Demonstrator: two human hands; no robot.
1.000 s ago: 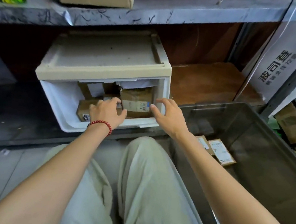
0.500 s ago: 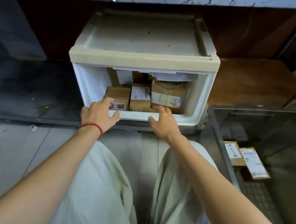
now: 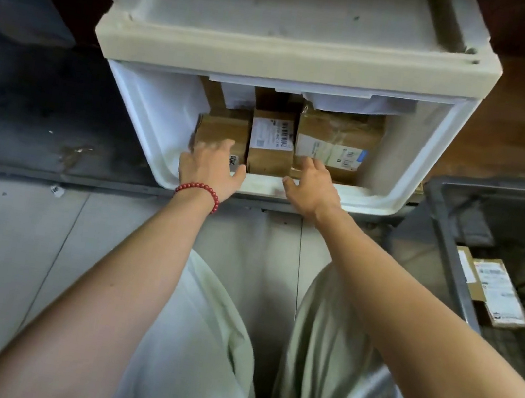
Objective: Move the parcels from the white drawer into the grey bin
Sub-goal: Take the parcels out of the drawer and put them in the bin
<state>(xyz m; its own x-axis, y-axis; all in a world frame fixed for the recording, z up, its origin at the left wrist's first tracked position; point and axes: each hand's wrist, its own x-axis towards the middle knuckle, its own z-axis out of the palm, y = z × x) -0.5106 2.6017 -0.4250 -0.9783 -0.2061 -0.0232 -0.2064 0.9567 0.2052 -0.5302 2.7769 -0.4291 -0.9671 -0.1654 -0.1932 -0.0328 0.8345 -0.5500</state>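
Note:
The white drawer (image 3: 407, 187) stands pulled out under its cream cabinet top, with several brown cardboard parcels inside. My left hand (image 3: 209, 166), with a red bead bracelet on the wrist, reaches over the drawer's front rim, its fingers spread on the left parcel (image 3: 222, 129). My right hand (image 3: 313, 186) reaches in beside it, fingers straight against the lower front of the right parcel (image 3: 339, 138). Between them stands the middle parcel (image 3: 271, 145) with a white label. The grey bin (image 3: 449, 228) is at the right edge, with two labelled parcels (image 3: 497, 291) on its floor.
My knees in pale trousers fill the lower middle of the view. A dark low shelf board runs left of the drawer, above a grey tiled floor. Brown wooden flooring shows behind the bin at the right.
The view has moved closer to the drawer and tilted down. Both hands have gone from the drawer's front rim forward onto the parcels inside.

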